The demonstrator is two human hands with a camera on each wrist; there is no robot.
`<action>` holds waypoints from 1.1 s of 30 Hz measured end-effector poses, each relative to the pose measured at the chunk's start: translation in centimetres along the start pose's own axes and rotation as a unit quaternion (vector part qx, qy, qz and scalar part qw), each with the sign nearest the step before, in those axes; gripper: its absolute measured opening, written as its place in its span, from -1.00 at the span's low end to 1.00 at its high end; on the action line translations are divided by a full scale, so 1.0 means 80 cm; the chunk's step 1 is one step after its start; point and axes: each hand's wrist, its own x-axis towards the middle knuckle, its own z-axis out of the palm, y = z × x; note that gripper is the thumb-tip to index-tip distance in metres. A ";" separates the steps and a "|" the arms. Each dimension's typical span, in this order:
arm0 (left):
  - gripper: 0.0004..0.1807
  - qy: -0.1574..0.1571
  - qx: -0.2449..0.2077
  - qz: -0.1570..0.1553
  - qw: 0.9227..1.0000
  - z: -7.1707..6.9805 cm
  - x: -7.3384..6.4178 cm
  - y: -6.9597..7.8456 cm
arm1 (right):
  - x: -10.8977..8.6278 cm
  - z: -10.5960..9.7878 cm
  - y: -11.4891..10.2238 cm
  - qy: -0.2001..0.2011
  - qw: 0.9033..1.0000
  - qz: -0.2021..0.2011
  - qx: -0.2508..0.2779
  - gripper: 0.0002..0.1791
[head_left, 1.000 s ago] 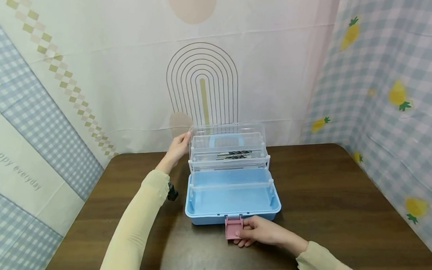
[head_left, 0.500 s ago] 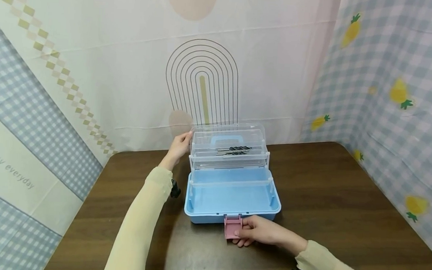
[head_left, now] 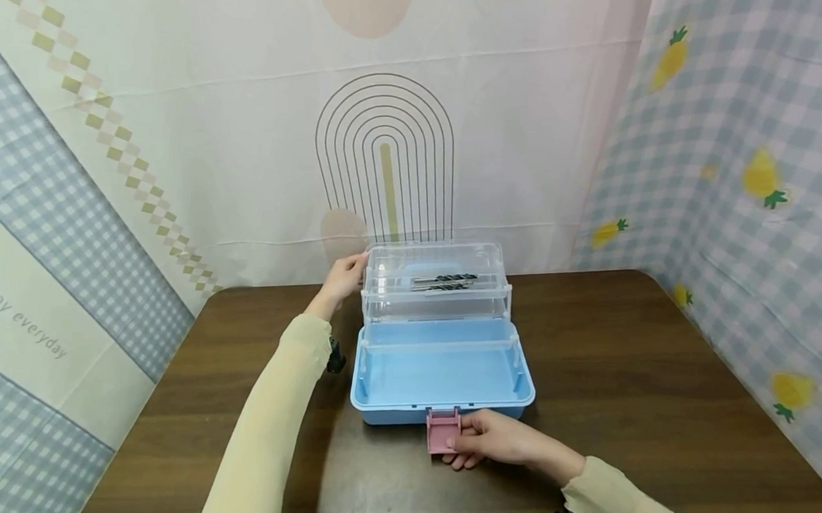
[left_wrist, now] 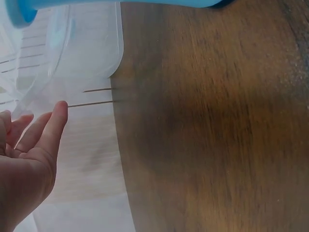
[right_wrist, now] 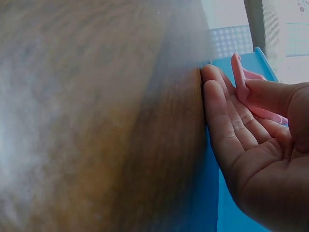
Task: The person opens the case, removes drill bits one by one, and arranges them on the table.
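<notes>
On the table stands a blue toolbox with its base exposed and its clear lid raised at the back. Several dark twisted drill bits lie in a clear tray behind the base, seen through plastic. My left hand pinches the lid's left edge; in the left wrist view some of its fingers stretch beside the clear plastic. At the box's front, my right hand holds the pink latch, thumb on its face. The right wrist view shows the other fingers behind the latch, beside the blue wall.
The brown wooden table extends around the box. Behind it hangs a pale patterned cloth, close to the lid. A checked cloth with pineapples covers the right side.
The lid has tilted forward over the trays and drill bits, its top edge slightly lower. My left hand has moved a little right with it. My right hand stays on the latch.
</notes>
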 end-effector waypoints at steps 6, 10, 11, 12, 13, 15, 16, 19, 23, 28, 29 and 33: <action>-0.45 -0.023 0.018 -0.017 0.999 0.002 0.002 -0.005 | 0.000 0.001 0.001 -0.002 1.000 -0.002 0.001 -0.75; -0.46 -0.080 0.028 -0.028 0.996 0.007 0.004 -0.013 | 0.000 0.001 0.003 -0.004 1.000 -0.002 0.004 -0.75; -0.45 -0.093 0.029 -0.031 0.995 0.009 0.005 -0.015 | 0.000 0.001 0.003 -0.004 1.000 -0.001 0.005 -0.75; -0.45 -0.103 0.027 -0.034 0.994 0.011 0.005 -0.018 | 0.000 0.001 0.003 -0.005 1.000 0.000 0.005 -0.75; -0.44 -0.108 0.023 -0.039 0.993 0.012 0.005 -0.020 | 0.000 0.000 0.003 -0.006 1.000 0.001 0.006 -0.74; -0.43 -0.106 0.012 -0.044 0.993 0.014 0.004 -0.024 | 0.000 0.000 0.003 -0.007 1.000 0.003 0.007 -0.74; -0.43 -0.102 0.005 -0.046 0.994 0.015 0.004 -0.026 | 0.000 0.000 0.003 -0.007 1.000 0.004 0.009 -0.74; -0.43 -0.095 -0.003 -0.045 0.994 0.016 0.003 -0.030 | -0.001 -0.001 0.002 -0.008 1.000 0.005 0.010 -0.73; -0.43 -0.100 0.000 -0.041 0.994 0.016 0.004 -0.032 | -0.001 -0.001 0.001 -0.006 1.000 0.007 0.009 -0.74; -0.44 -0.099 0.002 -0.043 0.994 0.013 0.002 -0.029 | -0.001 -0.002 0.001 -0.002 1.000 0.011 0.007 -0.75; -0.45 -0.099 0.003 -0.042 0.994 0.013 0.002 -0.028 | -0.001 -0.002 0.001 -0.002 1.000 0.010 0.006 -0.75; -0.45 -0.101 0.002 -0.039 0.994 0.013 0.000 -0.029 | -0.001 -0.001 0.001 -0.001 1.000 0.008 0.004 -0.75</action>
